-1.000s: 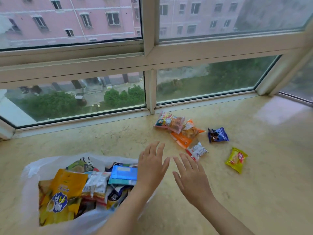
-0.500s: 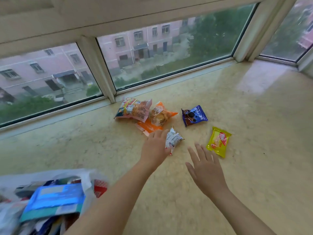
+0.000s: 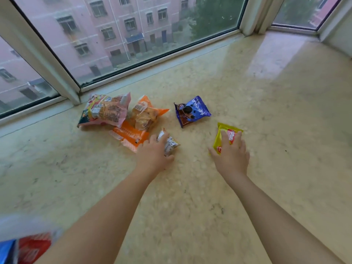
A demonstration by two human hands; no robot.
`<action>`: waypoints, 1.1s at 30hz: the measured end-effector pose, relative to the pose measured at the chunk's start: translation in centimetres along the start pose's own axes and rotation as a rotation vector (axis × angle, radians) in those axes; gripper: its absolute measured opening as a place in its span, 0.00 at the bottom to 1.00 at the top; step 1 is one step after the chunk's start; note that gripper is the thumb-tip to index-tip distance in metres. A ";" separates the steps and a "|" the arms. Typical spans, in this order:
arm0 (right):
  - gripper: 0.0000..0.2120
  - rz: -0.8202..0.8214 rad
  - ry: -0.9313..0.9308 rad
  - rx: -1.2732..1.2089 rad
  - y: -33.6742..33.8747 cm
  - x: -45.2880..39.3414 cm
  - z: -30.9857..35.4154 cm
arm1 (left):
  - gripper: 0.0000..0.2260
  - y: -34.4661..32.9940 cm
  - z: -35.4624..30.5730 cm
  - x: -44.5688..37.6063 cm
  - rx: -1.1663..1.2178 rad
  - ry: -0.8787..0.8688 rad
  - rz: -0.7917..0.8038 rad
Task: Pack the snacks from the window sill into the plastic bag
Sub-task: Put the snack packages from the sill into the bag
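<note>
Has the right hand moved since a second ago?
Yes. The right hand has reached forward and now rests on the yellow packet, which lies where it was, right of the blue packet.

The right hand (image 3: pixel 231 155), which half a second ago hovered short of the yellow packet (image 3: pixel 226 137), has reached forward and now lies on it, fingers spread over its near half. The left hand (image 3: pixel 153 155) has closed further round the small white packet (image 3: pixel 169 144), which now juts out beyond its fingers. The plastic bag (image 3: pixel 22 244) has slid almost out of view behind the left forearm.
</note>
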State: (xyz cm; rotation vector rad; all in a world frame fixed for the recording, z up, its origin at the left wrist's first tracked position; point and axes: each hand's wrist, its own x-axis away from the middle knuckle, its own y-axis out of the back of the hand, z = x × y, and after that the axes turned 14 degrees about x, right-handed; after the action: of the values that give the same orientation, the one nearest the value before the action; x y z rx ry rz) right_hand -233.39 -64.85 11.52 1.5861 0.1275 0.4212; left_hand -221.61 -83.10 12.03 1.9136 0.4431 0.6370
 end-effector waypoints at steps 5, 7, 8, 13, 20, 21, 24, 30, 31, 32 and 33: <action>0.29 -0.016 -0.007 -0.052 -1.2 -1.1 0.9 | 0.26 -0.9 -0.1 0.2 -0.109 -0.064 -0.098; 0.25 -0.061 0.029 -0.059 -1.2 -0.5 1.0 | 0.25 -0.9 -0.1 0.6 -0.098 -0.065 -0.117; 0.24 -0.078 0.050 -0.062 -1.3 -0.1 1.1 | 0.25 -1.0 -0.1 0.8 -0.086 -0.061 -0.120; 0.24 -0.108 0.147 -0.046 -1.8 2.4 1.5 | 0.24 -0.8 -0.3 2.7 0.029 -0.048 -0.165; 0.30 -0.109 0.193 -0.141 -0.7 6.9 2.2 | 0.24 1.1 -0.3 7.5 0.113 -0.094 -0.233; 0.30 -0.117 0.203 -0.159 -0.2 7.8 2.4 | 0.24 1.8 -0.3 8.4 0.100 -0.108 -0.245; 0.30 -0.161 0.245 -0.209 2.6 11.0 2.9 | 0.26 4.7 -0.2 11.5 0.054 -0.131 -0.312; 0.29 -0.192 0.338 -0.230 10.6 18.8 4.4 | 0.24 12.6 0.7 19.6 0.116 -0.064 -0.363; 0.28 -0.196 0.350 -0.238 12.0 20.1 4.8 | 0.24 14.1 1.2 21.0 0.121 -0.052 -0.380; 0.28 -0.201 0.358 -0.250 13.4 21.3 5.1 | 0.23 15.7 1.7 22.3 0.133 -0.034 -0.400; 0.28 -0.202 0.363 -0.267 14.7 22.6 5.6 | 0.22 17.3 2.4 23.7 0.150 -0.008 -0.422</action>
State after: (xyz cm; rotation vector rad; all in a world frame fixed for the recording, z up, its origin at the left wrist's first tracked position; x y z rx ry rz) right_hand -213.16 -63.52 30.15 1.2092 0.4852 0.5401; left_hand -201.00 -78.41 32.56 1.8803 0.8808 0.3248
